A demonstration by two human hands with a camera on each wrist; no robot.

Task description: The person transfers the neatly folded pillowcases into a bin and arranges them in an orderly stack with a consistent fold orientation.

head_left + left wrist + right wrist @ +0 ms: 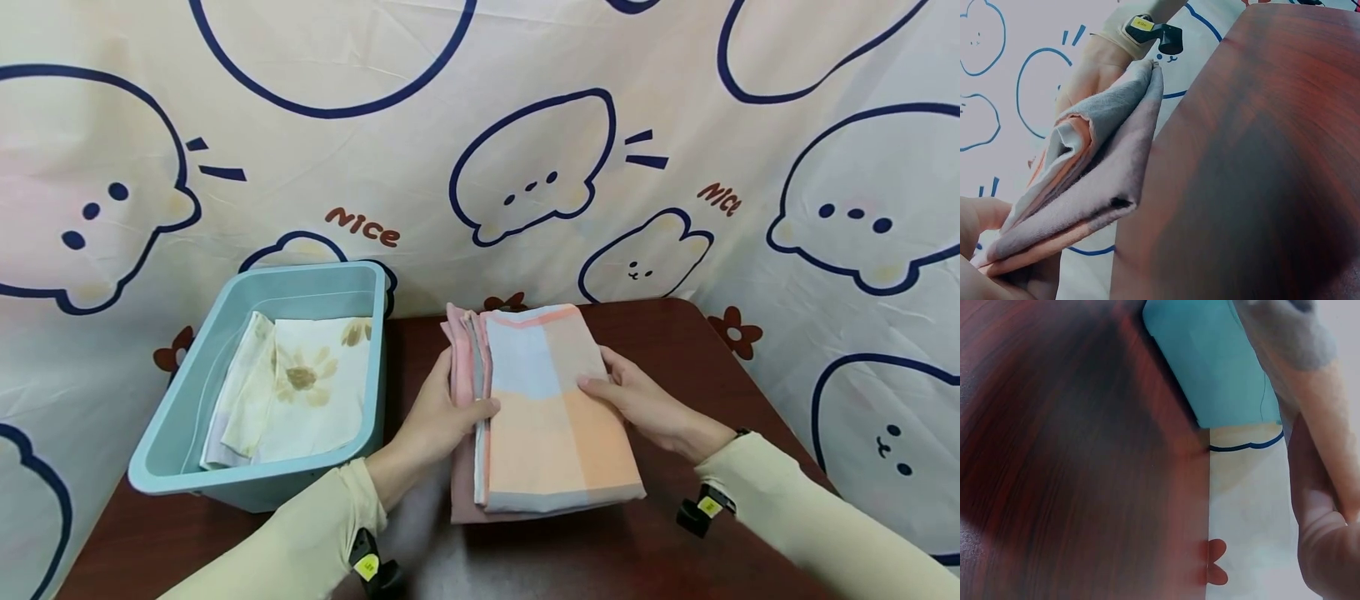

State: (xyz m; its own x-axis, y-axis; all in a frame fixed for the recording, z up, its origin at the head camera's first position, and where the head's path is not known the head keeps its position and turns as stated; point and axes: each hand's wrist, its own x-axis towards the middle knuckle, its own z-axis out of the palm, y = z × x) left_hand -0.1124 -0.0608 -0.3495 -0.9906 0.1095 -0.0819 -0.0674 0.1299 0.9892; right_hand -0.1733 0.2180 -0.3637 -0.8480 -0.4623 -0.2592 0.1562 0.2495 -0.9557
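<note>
Both hands hold a folded checked cloth point(558, 408) in peach, pale blue and pink, lifted over the dark table. The left hand point(442, 412) grips its left edge, thumb on the top face and fingers behind the layers. On the far side, the right hand point(645, 400) pinches the right edge with the thumb on top. In the left wrist view the folded cloth point(1085, 169) shows several stacked layers at its near edge. The right wrist view catches the right hand point(1329, 550) along the cloth's side.
A light blue plastic basin point(258, 482) stands on the left of the table, with a folded floral cloth point(315, 392) inside. The reddish-brown wooden table point(697, 358) ends at a printed fabric backdrop point(420, 167) behind and at the sides.
</note>
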